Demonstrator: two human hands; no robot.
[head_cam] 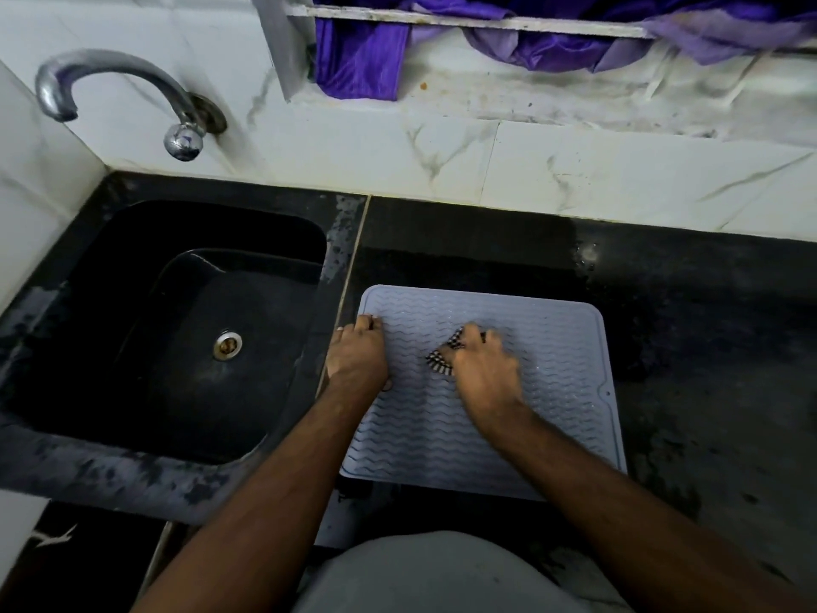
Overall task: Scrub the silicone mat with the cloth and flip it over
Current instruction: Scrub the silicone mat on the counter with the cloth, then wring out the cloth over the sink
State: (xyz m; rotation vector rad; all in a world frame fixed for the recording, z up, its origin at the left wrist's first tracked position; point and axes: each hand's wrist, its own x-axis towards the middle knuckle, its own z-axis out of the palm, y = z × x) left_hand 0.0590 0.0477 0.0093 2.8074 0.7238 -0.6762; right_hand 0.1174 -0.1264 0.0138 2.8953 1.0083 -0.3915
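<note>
A pale blue silicone mat (552,373) with wavy ridges lies flat on the black counter, just right of the sink. My right hand (484,369) grips a small black-and-white checked cloth (442,362) and presses it onto the mat's middle; the hand looks motion-blurred. Most of the cloth is hidden under my fingers. My left hand (357,353) presses down on the mat's left edge near its far corner, fingertips on the mat.
A black sink (132,267) with a metal drain (227,345) sits to the left, under a chrome tap (119,95) on the marble wall. The black counter (707,325) looks wet to the right. Purple fabric (362,59) hangs at the window ledge behind.
</note>
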